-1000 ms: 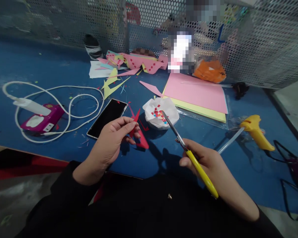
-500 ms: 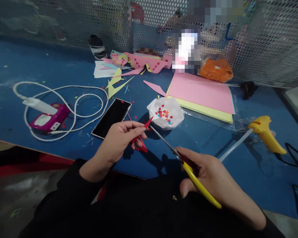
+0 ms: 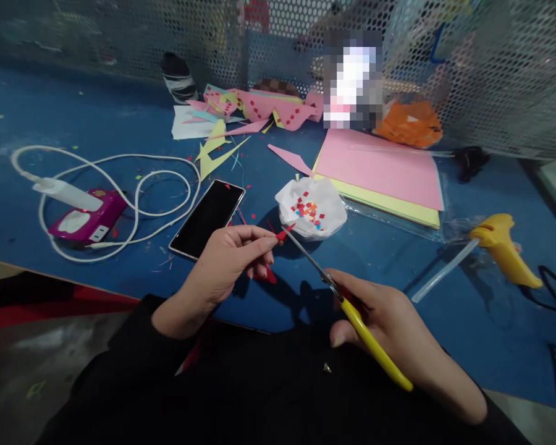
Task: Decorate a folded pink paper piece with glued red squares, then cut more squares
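Observation:
Between thumb and fingers, my left hand (image 3: 236,256) pinches a small pointed piece of red paper (image 3: 285,233). My right hand (image 3: 384,309) is wrapped round the scissors (image 3: 352,315), which have yellow handles. The blade tips lie right by the red paper; whether they touch it I cannot tell. Just beyond both hands sits a crumpled white paper bowl (image 3: 336,216) holding small red, orange and blue paper bits (image 3: 308,210). Under my left hand, another red paper scrap (image 3: 267,275) shows in part on the blue table (image 3: 278,309).
A phone (image 3: 208,216) lies left of my left hand. Farther left are a purple power adapter (image 3: 88,216) and looped white cable. Pink and yellow sheets (image 3: 380,167) lie beyond the bowl; a yellow glue gun (image 3: 505,247) rests at right. Decorated pink paper strips (image 3: 278,108) stand at the back.
The red paper in my left hand has shifted slightly right and down, with less of it showing. The right thumb has risen a little; the scissors stay in nearly the same place.

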`<state>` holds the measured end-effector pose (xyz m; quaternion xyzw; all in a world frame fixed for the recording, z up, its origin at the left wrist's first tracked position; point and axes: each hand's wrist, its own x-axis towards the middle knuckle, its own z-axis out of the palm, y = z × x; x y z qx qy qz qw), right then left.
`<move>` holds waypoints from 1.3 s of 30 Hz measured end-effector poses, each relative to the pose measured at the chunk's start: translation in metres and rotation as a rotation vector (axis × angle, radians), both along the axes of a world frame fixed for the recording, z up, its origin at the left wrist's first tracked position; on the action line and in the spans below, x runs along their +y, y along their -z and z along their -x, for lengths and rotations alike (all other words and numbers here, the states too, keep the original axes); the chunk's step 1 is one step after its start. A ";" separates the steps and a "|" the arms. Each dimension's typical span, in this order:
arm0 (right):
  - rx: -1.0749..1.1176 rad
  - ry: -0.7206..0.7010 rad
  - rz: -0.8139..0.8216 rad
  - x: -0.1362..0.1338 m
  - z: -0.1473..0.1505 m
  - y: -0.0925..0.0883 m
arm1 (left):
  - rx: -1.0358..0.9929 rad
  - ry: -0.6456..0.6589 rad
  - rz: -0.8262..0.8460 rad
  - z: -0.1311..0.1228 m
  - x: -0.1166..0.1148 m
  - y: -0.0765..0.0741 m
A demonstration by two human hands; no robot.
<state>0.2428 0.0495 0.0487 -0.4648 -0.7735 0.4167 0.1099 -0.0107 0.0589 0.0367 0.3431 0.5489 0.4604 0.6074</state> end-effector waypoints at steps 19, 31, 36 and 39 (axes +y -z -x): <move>0.002 0.014 0.101 0.003 0.008 0.001 | 0.024 0.001 0.037 -0.005 0.003 0.001; 0.128 0.051 0.115 0.001 -0.005 0.008 | 0.042 -0.021 -0.006 0.001 0.001 0.000; 0.285 0.031 0.129 0.000 -0.015 0.002 | 0.067 -0.017 -0.034 0.006 0.004 -0.013; 0.353 0.066 0.094 0.005 -0.012 -0.007 | 0.131 0.013 -0.089 0.006 0.014 -0.029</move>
